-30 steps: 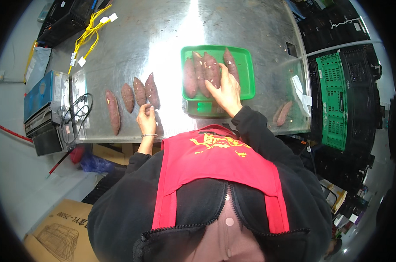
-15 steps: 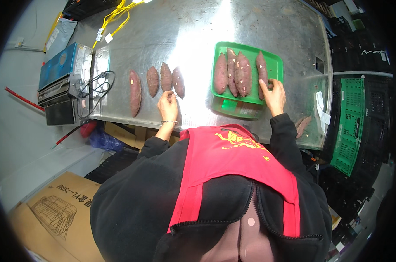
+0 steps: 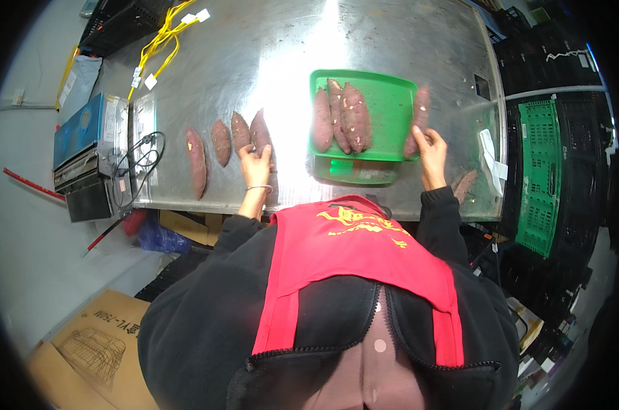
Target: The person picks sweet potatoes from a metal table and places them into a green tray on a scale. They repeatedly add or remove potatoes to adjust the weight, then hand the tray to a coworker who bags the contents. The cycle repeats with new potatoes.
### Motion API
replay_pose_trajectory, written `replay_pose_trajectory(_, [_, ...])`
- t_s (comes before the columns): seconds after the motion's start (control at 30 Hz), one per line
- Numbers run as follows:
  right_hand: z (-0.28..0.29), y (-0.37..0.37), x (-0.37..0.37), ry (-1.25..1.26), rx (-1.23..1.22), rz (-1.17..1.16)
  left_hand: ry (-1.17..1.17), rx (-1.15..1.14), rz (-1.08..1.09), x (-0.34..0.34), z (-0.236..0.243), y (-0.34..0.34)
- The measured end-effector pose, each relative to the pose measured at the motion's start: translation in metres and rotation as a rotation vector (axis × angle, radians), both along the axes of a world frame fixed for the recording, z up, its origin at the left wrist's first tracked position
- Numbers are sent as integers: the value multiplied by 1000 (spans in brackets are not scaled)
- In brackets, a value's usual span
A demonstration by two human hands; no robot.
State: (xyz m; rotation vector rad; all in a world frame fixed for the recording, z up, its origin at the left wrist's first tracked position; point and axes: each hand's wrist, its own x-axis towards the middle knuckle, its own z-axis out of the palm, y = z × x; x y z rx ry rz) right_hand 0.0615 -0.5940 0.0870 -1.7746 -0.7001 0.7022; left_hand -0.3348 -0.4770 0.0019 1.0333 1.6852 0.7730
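Observation:
A purple-skinned sweet potato [image 3: 420, 113] is pinched at its near end by my right hand [image 3: 431, 156], over the right rim of a green tray [image 3: 388, 109]. Three more sweet potatoes [image 3: 356, 121] lie side by side at the tray's left. The tray tops a scale with a lit green display [image 3: 343, 169] on its near side. To the left, my left hand [image 3: 256, 168] has its fingers closed on the near end of another sweet potato [image 3: 259, 128]. That one is rightmost in a row with a small sweet potato [image 3: 221, 143], a similar one [image 3: 240, 130] and a longer one [image 3: 197, 164].
A blue-topped machine [image 3: 84, 133] with a black cable [image 3: 150, 140] stands at the table's left. Yellow cords [image 3: 160, 51] lie at the back left. White paper [image 3: 489, 154] and a loose sweet potato [image 3: 465, 184] are near the right edge. Crates [image 3: 538, 178] stand beyond the metal table [image 3: 282, 75].
My right hand has shifted its sweet potato rightward, from inside the tray to over its rim. My left hand has closed on the rightmost sweet potato of the row, which has tilted. The view has shifted.

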Motion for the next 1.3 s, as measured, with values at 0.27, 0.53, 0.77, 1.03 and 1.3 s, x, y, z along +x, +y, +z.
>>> replay_pose_trajectory(0.27, [-70, -92, 67, 47, -283, -456, -591, 153, -170, 57, 96, -28])
replay_pose_trajectory(0.53, [-119, -119, 73, -530, -698, -308, -206, 97, -353, 111, 110, -34])
replay_pose_trajectory(0.77, [-112, -121, 60, -581, -722, -302, -225, 98, -463, 89, 106, -21])
replay_pose_trajectory(1.03, [-106, -135, 54, -587, -614, -348, -334, 323, -130, 44, 106, -8])
replay_pose_trajectory(1.3, [-110, -147, 58, -559, -596, -424, -313, 298, -44, 30, 100, -9])
